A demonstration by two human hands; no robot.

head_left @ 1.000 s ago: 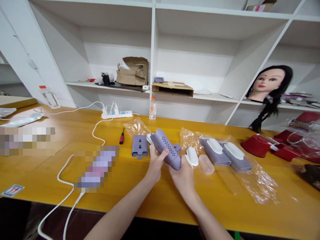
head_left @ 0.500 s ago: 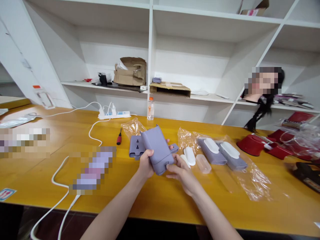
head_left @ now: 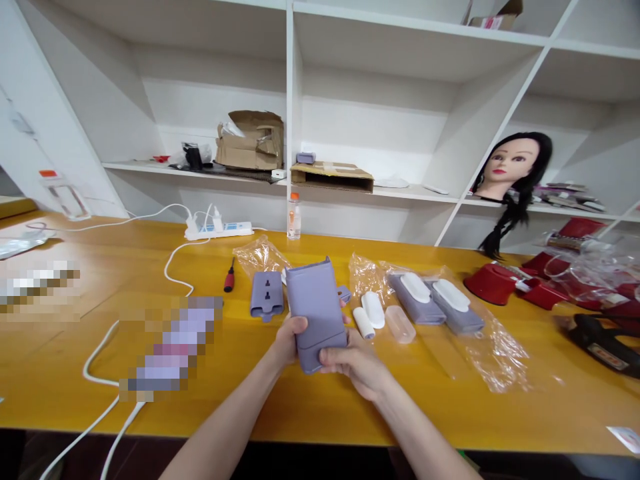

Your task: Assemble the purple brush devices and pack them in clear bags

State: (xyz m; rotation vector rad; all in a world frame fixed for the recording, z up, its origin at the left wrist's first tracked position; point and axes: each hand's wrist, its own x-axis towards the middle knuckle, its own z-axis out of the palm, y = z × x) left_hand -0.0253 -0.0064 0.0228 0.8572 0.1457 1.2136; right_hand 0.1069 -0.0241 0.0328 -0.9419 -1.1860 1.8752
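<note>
Both my hands hold a lavender plastic case (head_left: 316,300) above the table, its top tilted away from me. My left hand (head_left: 289,339) grips its left side with the thumb on the front. My right hand (head_left: 357,359) is wrapped round the lower right corner, thumb pressed on the bottom section. Behind it on the left lies a lavender back plate (head_left: 267,293) with keyhole slots. A small lavender piece (head_left: 344,294) shows just right of the case. Right of my hands lie a white roller (head_left: 363,323), a white oval cap (head_left: 373,309) and a clear plastic cup (head_left: 400,325).
Two more lavender cases (head_left: 417,300) with white lids lie on plastic bags at right. A red screwdriver (head_left: 229,276), a power strip (head_left: 220,230), a small bottle (head_left: 294,217) and a blurred-out phone-like device (head_left: 175,347) with white cables are on the table. Red parts (head_left: 493,285) stand far right.
The case has turned more upright and come slightly nearer. My right thumb has moved onto its lower front. The view has shifted a little to the right.
</note>
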